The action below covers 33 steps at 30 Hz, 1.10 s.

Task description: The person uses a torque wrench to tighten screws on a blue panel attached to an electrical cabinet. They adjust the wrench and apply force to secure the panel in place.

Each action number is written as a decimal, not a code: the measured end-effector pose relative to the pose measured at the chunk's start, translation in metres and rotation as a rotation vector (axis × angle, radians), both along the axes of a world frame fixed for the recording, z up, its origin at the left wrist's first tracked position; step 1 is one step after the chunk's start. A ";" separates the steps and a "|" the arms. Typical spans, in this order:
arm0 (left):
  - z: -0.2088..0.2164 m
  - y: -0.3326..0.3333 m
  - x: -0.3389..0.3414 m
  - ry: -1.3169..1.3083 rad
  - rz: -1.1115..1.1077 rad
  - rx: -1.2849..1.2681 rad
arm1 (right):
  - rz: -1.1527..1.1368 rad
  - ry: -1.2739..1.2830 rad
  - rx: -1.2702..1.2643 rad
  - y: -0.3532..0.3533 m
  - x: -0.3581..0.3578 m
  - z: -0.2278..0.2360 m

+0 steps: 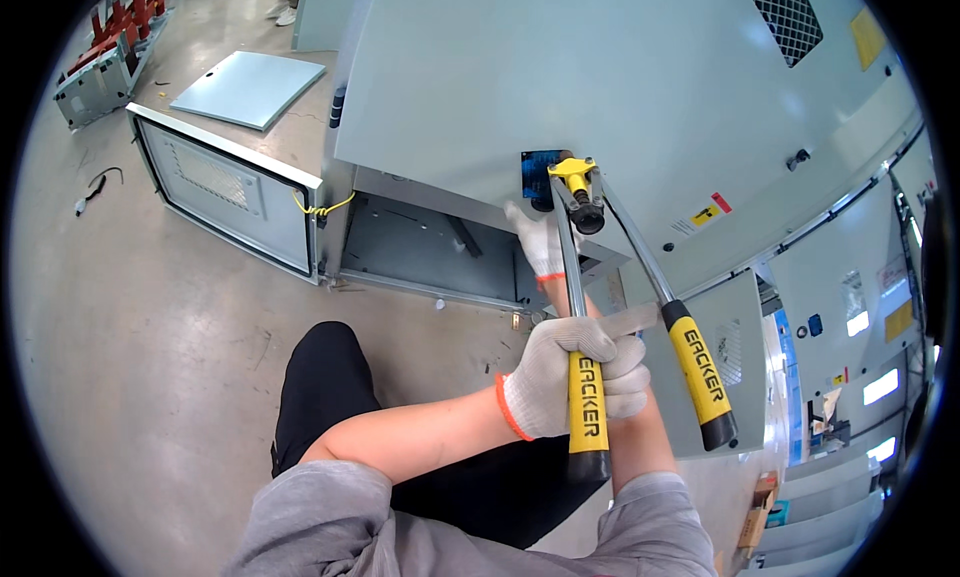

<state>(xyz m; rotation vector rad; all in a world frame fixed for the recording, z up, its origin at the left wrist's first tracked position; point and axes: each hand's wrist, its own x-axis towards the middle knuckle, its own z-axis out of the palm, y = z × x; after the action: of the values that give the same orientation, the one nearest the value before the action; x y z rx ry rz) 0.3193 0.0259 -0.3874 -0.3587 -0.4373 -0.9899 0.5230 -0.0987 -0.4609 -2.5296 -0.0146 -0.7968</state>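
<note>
A long-handled crimping tool [574, 180] with a yellow head and black-tipped yellow grips stands in front of a pale grey cabinet [450, 87]. My left hand [567, 372], in a whitish knit glove with an orange cuff, is wrapped round the tool's left grip. One finger stretches toward the other handle, which hangs free and spread apart. My right arm passes behind the left hand, and my gloved right hand [540, 242] is just beneath the tool's head, near a dark rectangular opening [538, 177] in the panel. One digit sticks out to the left; the tool hides the other fingers.
Below the panel is an open compartment [420, 247], its door [225, 192] swung left, with a yellow wire [322, 210] on the edge. A loose panel [250, 89] lies on the floor behind. Red-and-grey equipment [110, 62] stands far left. My bent knee [330, 367] is near the compartment.
</note>
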 end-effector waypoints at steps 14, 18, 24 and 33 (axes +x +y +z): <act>0.000 0.000 -0.002 0.010 -0.053 0.018 | 0.435 -0.329 0.483 -0.044 0.046 -0.015; -0.002 0.005 0.001 -0.003 -0.011 0.044 | 0.277 -0.489 -0.066 -0.050 0.053 -0.001; -0.004 -0.009 -0.007 -0.005 -0.073 -0.041 | 0.228 -0.562 -0.229 -0.076 0.033 0.021; -0.002 -0.004 -0.011 0.121 -0.061 0.082 | 0.262 -0.591 -0.257 -0.081 0.024 0.029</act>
<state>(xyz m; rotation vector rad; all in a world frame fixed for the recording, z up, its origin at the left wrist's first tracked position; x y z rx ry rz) 0.3079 0.0223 -0.3892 -0.3579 -0.2771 -1.0363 0.5467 -0.1797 -0.4317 -2.3461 -0.6646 -1.4686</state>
